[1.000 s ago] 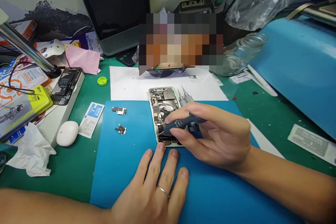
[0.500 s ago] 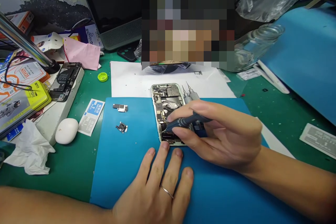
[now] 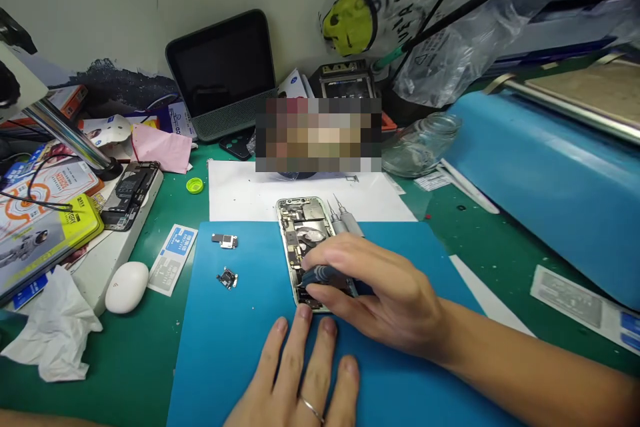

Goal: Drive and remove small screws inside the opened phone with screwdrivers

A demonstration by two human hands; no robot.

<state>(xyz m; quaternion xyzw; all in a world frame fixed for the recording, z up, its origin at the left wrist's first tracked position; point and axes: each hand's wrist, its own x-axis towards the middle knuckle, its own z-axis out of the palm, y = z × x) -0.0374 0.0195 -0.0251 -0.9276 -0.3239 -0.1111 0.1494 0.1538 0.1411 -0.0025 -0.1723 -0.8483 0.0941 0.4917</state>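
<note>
Blue mat [image 3: 220, 347] under phone [image 3: 309, 235]; right hand [image 3: 383, 293] grips tool [image 3: 319, 275].

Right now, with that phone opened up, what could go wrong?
The dark tool in the right hand might slip and scratch the opened phone. The left hand barely reaches the phone's near edge, so it might slide. The silvery part and the dark part lie on the blue mat, where a bump could scatter them.
</note>
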